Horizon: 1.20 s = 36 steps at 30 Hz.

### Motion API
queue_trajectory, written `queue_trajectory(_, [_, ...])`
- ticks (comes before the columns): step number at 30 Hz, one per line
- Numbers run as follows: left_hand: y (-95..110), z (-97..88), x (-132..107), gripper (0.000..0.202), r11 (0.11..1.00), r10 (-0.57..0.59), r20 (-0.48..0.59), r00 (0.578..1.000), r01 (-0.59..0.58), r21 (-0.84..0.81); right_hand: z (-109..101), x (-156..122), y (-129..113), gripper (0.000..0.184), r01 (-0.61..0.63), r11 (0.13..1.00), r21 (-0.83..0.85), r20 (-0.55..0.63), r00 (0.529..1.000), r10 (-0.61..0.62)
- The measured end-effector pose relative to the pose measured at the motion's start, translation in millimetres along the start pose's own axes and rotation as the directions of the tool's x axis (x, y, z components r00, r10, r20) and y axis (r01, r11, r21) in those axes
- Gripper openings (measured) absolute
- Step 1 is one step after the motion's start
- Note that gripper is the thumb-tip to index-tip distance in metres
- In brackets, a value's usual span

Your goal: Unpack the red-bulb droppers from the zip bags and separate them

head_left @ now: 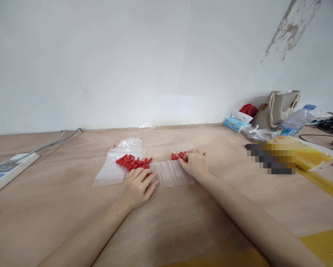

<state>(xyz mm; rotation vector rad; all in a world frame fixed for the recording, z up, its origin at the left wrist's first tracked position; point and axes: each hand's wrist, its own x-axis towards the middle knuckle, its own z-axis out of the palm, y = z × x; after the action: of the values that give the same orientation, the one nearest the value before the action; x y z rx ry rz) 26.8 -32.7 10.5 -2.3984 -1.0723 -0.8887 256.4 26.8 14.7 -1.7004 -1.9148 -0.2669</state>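
Observation:
My left hand (138,185) lies flat on the wooden table (58,207), fingers stretched out against the left end of a row of clear plastic tubes (170,173). My right hand (194,163) rests at the row's right end, fingers curled over several red caps (178,155); what they pinch is hidden. A loose heap of red caps (133,162) lies just above my left hand, partly on a stack of clear zip bags (119,165).
A white power strip (7,170) with a grey cable sits at the left edge. At the back right stand a tissue pack (236,123), a beige bag (280,107), a water bottle (296,120), a yellow package (308,154) and black cables (332,128). Yellow tape (322,183) marks the table.

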Motion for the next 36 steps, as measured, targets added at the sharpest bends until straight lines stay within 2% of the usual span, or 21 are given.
queue_trajectory(4, [0,-0.3,-1,0.019,1.000,0.007,0.001,1.000,-0.007,0.003,-3,2,-1,0.025,-0.041,0.999,0.019,0.006,0.999,0.041])
queue_trajectory(6, [0,-0.4,-1,0.020,1.000,0.007,-0.001,1.000,-0.007,-0.006,-10,-3,1,0.025,-0.017,0.999,0.050,-0.020,1.000,0.018])
queue_trajectory(10, [2,-0.3,1,0.032,1.000,0.030,-0.029,0.999,-0.030,0.002,-25,-24,9,0.020,0.218,0.960,0.173,-0.076,0.975,-0.208])
queue_trajectory(14, [10,2.9,5,0.035,0.997,0.073,-0.051,0.996,-0.072,0.016,-28,-47,12,0.016,0.454,0.869,0.197,-0.195,0.887,-0.419])
queue_trajectory(17, [16,7.0,4,0.029,0.997,0.082,-0.029,0.996,-0.082,-0.004,-23,-55,6,0.011,0.550,0.807,0.216,-0.240,0.831,-0.502])
queue_trajectory(22, [20,8.9,3,0.016,0.994,0.102,-0.054,0.993,-0.104,-0.039,-17,-58,-5,0.008,0.597,0.764,0.244,-0.279,0.798,-0.535])
queue_trajectory(25, [21,6.5,3,0.011,0.995,0.094,-0.031,0.995,-0.096,-0.042,-18,-59,-7,0.008,0.602,0.766,0.227,-0.284,0.793,-0.539])
queue_trajectory(28, [21,4.8,3,0.011,0.996,0.084,0.003,0.996,-0.084,-0.042,-18,-61,-6,0.010,0.597,0.775,0.205,-0.268,0.796,-0.543])
queue_trajectory(36, [20,4.6,2,0.011,0.992,0.093,0.005,0.996,-0.093,-0.088,-17,-63,-2,0.012,0.622,0.764,0.171,-0.242,0.778,-0.579])
